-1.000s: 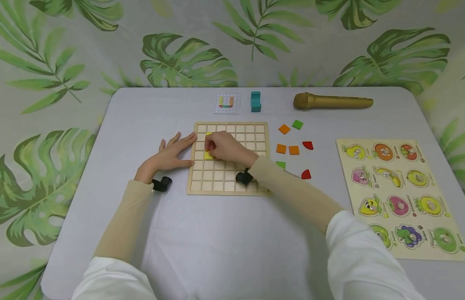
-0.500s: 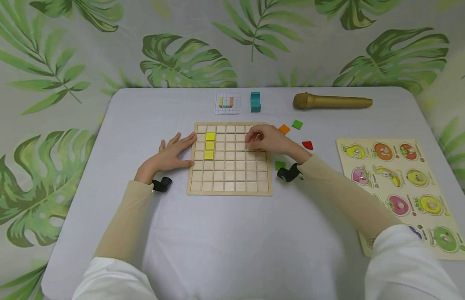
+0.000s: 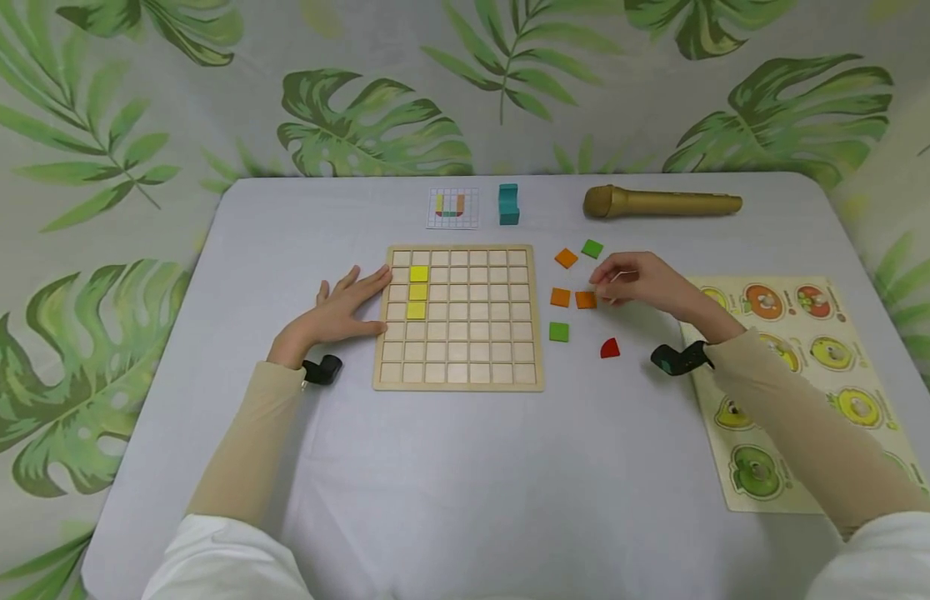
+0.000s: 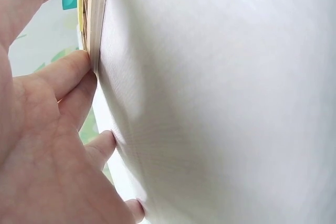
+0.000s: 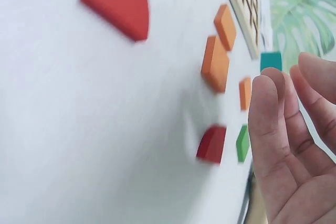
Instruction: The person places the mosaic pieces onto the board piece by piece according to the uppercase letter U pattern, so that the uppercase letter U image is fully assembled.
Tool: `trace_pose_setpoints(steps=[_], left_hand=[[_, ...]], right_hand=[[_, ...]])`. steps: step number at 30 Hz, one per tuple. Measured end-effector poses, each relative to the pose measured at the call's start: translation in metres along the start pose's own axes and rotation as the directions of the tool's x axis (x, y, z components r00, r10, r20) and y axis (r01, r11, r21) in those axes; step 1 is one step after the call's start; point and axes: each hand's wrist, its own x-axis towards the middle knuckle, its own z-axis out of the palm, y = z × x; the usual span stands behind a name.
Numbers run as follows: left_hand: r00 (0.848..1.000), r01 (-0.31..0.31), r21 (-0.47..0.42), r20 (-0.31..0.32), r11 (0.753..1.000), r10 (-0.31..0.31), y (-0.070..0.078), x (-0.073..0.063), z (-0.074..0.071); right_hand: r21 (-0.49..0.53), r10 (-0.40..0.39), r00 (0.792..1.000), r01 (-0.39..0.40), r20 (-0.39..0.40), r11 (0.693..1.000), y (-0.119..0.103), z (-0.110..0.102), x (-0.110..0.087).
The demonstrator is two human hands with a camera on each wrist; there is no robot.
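A square wooden grid board [image 3: 457,385] lies flat, with three yellow square tiles [image 3: 417,292] in one column near its left side. My left hand [image 3: 337,312] is spread at the board's left edge, fingertips and thumb against the rim; the left wrist view shows fingers [image 4: 71,72] touching the board's side. Over the loose pieces hovers my right hand [image 3: 648,287], fingers loosely bent and holding nothing. Its fingertips are right by an orange square tile [image 3: 586,300]. Below that hand, a red quarter-round piece [image 5: 212,144] shows in the right wrist view but is hidden in the head view.
Other orange tiles [image 3: 560,297], green tiles [image 3: 558,332] and a second red quarter-round piece [image 3: 610,347] lie right of the board. Behind are a pattern card [image 3: 453,208], a teal block [image 3: 508,205] and a gold microphone [image 3: 663,202]. A fruit puzzle board [image 3: 757,496] is under the right forearm.
My right hand has left the yellow tiles and moved right across the board to the loose pieces, uncovering the three yellow tiles. My left hand has stayed at the board's edge.
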Motion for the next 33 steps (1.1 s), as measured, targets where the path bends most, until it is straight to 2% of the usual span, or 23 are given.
trace_pose_setpoints(steps=[6,12,17,22,27,30,33], left_hand=[[1.0,-0.002,-0.006,0.0,1.0,0.002,0.001,-0.001,0.0],[1.0,-0.002,-0.012,0.0,1.0,0.002,0.001,-0.001,0.0],[1.0,0.003,-0.013,0.003,1.0,-0.003,0.0,-0.001,-0.001],[1.0,0.003,-0.014,0.0,1.0,-0.003,0.0,-0.001,0.0],[1.0,0.004,-0.003,0.001,1.0,-0.004,-0.001,0.0,0.001],[1.0,0.005,0.004,0.001,1.0,-0.005,-0.001,0.0,0.0],[1.0,0.003,0.004,-0.001,1.0,-0.003,-0.001,-0.001,0.0]], right_hand=[[-0.002,0.033,0.999,-0.033,-0.004,0.999,0.016,-0.016,-0.02],[-0.014,0.055,0.998,-0.055,0.019,0.998,0.024,-0.017,-0.03],[0.003,-0.025,0.998,0.025,0.061,1.0,0.028,-0.012,-0.031],[-0.025,-0.093,0.987,0.097,0.132,0.995,0.033,-0.003,-0.032],[-0.08,-0.073,0.983,0.088,0.169,0.993,0.034,0.007,-0.033],[-0.121,-0.043,0.985,0.063,0.165,0.991,0.032,0.012,-0.035],[-0.188,-0.063,0.985,0.093,0.158,0.978,0.031,0.016,-0.035]])
